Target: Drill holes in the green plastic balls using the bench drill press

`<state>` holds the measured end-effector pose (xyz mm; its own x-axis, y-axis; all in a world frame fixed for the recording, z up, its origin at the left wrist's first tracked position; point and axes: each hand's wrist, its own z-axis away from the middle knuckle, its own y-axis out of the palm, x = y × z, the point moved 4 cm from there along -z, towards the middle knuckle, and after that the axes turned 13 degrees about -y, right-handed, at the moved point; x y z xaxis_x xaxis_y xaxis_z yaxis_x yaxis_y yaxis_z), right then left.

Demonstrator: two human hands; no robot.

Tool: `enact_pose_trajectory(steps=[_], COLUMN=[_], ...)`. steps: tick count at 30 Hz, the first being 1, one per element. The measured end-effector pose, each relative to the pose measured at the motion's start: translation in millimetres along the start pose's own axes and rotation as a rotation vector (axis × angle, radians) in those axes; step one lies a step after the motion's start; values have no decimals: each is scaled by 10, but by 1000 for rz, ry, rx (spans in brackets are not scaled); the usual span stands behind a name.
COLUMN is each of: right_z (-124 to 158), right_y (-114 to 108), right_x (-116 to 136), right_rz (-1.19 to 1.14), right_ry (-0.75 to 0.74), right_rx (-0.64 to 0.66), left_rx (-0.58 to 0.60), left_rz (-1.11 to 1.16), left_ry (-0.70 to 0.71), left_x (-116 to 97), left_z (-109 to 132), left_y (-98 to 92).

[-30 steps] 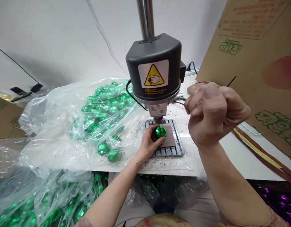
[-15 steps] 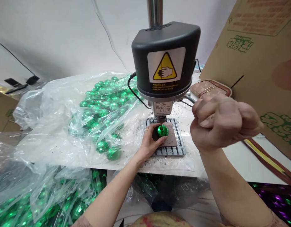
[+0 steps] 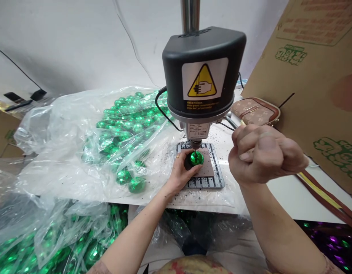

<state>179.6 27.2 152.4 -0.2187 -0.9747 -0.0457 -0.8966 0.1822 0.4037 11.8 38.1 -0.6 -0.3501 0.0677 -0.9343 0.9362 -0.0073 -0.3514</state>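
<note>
A shiny green ball (image 3: 197, 158) sits on a brown pad over the slotted metal base (image 3: 218, 179) of a black drill press (image 3: 203, 76). My left hand (image 3: 181, 169) grips the ball from the left, thumb at the front and fingers behind. The drill bit (image 3: 196, 149) points down at the top of the ball and appears to touch it. My right hand (image 3: 261, 154) is closed in a fist around the end of the press's metal lever (image 3: 231, 121), at the right of the drill head; most of the lever is hidden by the fingers.
Many green balls (image 3: 124, 129) lie under clear plastic (image 3: 58, 129) on the left of the table. More bagged green balls (image 3: 61, 247) are below at front left. A patterned purse (image 3: 254, 110) and a large cardboard box (image 3: 313, 87) stand right. Dark shavings surround the base.
My right hand has moved slightly down and left with the lever. The drill head appears slightly farther right in view. My left hand still holds the ball in place.
</note>
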Motion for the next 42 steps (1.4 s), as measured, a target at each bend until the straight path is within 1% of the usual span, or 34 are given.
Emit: enact_pose_trajectory(steps=[4, 6, 8, 9, 10, 11, 12, 14, 16, 17, 18, 19, 21, 22, 23, 24, 25, 26, 27, 28, 30, 31, 32, 33, 35, 36, 37, 38, 39, 40, 41, 42], right_z=[73, 58, -29, -95, -175, -256, -327, -445, -507, -518, -518, -510, -485, -475, -467, -462, -459, -457, -453, -449, -434, -424, -412, -401, -391, -391, -392, -390, -389, -386, -384, -383], right_y=[-32, -16, 21, 60, 85, 127, 173, 240, 265, 266, 262, 258, 256, 257, 258, 260, 261, 261, 257, 251, 228, 219, 211, 205, 203, 204, 206, 208, 209, 208, 206, 205], right_x=[26, 41, 36, 20, 8, -19, -63, -125, -160, -169, -172, -173, -172, -170, -166, -160, -152, -144, -134, -123, -101, -95, -95, -96, -97, -96, -98, -102, -107, -110, -111, -108], right_rz=[-48, -44, -17, -2, 15, 36, 58, 46, 24, 13, 2, 0, 12, 25, 36, 45, 46, 45, 49, 50, 65, 72, 85, 94, 97, 93, 89, 89, 89, 92, 96, 95], right_ry=[-11, 6, 59, 109, 138, 194, 286, 378, 389, 377, 359, 346, 339, 342, 343, 342, 338, 335, 331, 326, 325, 337, 361, 379, 379, 362, 349, 344, 347, 352, 358, 361], right_rx=[49, 37, -34, -46, -99, -98, -65, -19, -5, -9, -20, -32, -45, -50, -57, -61, -61, -58, -59, -57, -66, -64, -63, -59, -55, -59, -63, -69, -74, -81, -88, -90], left_rx=[13, -2, -13, -21, -33, -53, -85, -203, -318, -341, -327, -273, -105, -20, 59, 121, 156, 169, 163, 137, 39, -36, -145, -285, -651, -839, -1036, -1156, -1234, -1269, -1256, -1210], left_rz=[25, 11, -1, -4, -5, -5, -10, -47, -113, -140, -163, -186, -294, -406, -544, -683, -791, -847, -848, -803, -670, -627, -601, -593, -582, -590, -571, -520, -421, -285, -134, 3], left_ry=[-13, -3, 1, -2, -8, -16, -23, -21, 41, 114, 212, 331, 585, 697, 772, 797, 787, 767, 756, 772, 859, 870, 843, 783, 609, 504, 368, 197, 9, -180, -346, -451], left_x=[7, -5, -22, -32, -45, -59, -77, -118, -158, -173, -178, -168, -93, -25, 62, 158, 241, 294, 309, 286, 164, 98, 41, 2, -15, 11, 63, 145, 252, 375, 500, 603], left_z=[13, 17, 12, 6, 3, 6, 22, 120, 332, 481, 650, 833, 1211, 1382, 1520, 1615, 1671, 1698, 1708, 1711, 1708, 1687, 1650, 1600, 1493, 1439, 1386, 1312, 1232, 1148, 1058, 960], left_y=[3, -3, -4, -3, -1, -2, -5, -33, -63, -68, -60, -37, 40, 90, 140, 180, 199, 196, 172, 124, -47, -178, -350, -562, -1099, -1393, -1698, -1984, -2243, -2456, -2607, -2695])
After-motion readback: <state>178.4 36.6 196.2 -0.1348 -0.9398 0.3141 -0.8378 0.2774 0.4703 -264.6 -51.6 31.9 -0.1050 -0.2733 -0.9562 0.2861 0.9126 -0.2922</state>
